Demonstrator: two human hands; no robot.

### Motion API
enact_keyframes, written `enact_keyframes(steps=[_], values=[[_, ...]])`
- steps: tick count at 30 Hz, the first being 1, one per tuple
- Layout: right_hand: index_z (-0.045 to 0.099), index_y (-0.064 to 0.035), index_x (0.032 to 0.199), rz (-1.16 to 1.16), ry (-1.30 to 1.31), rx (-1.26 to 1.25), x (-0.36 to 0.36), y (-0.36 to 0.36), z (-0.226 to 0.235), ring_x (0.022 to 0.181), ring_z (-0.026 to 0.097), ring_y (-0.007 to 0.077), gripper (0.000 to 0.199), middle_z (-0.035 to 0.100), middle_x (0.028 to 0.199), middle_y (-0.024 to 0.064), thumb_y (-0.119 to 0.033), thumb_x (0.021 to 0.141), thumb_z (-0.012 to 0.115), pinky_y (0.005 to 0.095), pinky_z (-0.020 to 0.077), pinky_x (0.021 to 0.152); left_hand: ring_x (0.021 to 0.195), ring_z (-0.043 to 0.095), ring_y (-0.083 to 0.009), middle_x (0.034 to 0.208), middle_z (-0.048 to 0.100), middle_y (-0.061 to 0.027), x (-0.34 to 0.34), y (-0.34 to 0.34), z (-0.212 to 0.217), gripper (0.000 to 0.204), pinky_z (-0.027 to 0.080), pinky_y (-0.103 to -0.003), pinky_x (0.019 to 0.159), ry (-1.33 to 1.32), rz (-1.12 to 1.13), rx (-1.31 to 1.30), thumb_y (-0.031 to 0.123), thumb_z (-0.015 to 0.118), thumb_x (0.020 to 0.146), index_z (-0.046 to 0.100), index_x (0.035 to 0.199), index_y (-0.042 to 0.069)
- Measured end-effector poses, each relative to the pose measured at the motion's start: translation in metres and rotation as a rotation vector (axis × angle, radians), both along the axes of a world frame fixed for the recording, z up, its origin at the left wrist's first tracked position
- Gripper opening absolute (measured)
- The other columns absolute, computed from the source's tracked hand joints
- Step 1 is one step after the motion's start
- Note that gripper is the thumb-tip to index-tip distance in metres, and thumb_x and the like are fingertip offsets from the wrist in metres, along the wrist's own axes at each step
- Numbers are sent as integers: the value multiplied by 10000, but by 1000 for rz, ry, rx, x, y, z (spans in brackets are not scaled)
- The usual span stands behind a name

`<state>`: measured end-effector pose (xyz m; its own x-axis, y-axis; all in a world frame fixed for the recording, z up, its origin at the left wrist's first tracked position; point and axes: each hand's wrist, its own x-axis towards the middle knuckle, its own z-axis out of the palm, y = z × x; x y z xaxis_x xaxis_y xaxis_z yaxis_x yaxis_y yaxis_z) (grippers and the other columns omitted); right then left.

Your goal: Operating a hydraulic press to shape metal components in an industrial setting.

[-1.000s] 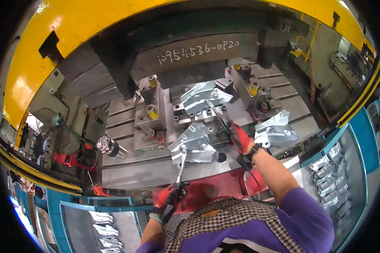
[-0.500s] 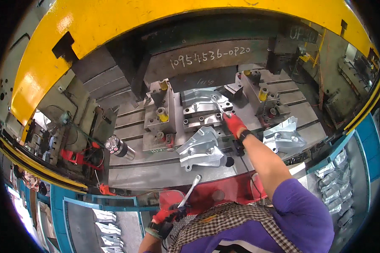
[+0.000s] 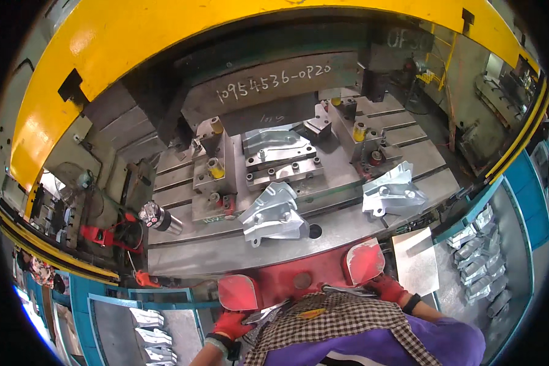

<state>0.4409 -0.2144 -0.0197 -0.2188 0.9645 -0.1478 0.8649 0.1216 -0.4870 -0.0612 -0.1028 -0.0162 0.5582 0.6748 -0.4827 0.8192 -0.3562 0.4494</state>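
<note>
Both of your red-gloved hands have drawn back toward you since the previous frame: your right hand [image 3: 389,289] has left the lower die [image 3: 283,175] and your left hand [image 3: 230,325] has dropped a little nearer. Spanning the far side of your view is the yellow press frame [image 3: 183,30], with the dark upper die [image 3: 274,85] hanging inside its arch. Below it you have the slotted metal press bed [image 3: 195,256] running left to right. At your near right stands a blue-edged bin [image 3: 511,226] with metal pieces heaped in it, and at your near left another bin [image 3: 110,317] with a row of them. Along the near edge of the bed, your red console [image 3: 280,277] carries 2 raised blocks, a left red block [image 3: 238,293] and a right red block [image 3: 365,262]. You have 3 shaped silver parts on the press: the far part [image 3: 280,141] sits on the lower die, the near part [image 3: 274,216] lies on the bed in front of it, and the right part [image 3: 393,192] lies farther right. Your left hand is just on the near side of the left block, your right hand just beside the right block. You have a slim silver tool [image 3: 268,313] next to your left hand; whether either hand is clenched, grasping or released, I cannot tell.
</note>
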Motion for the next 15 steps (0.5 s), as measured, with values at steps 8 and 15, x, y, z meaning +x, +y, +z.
enact_keyframes(steps=[8,15], values=[[575,-130,1165,15,56,-10,-14,29,-13,1130,490,357,537,517,1233,175,-388,695,623,441,395,948,1159,483,-316,1245,530,-128,15,9,-4,586,384,-396,969,-63,-5,56,421,641,704,536,1229,185],[621,-105,1078,6,32,-116,-13,32,-6,1084,524,344,447,571,1153,158,-384,728,598,445,404,923,1169,477,-302,1251,525,-120,25,5,20,567,373,-391,982,-70,93,-47,381,649,710,535,1229,183]])
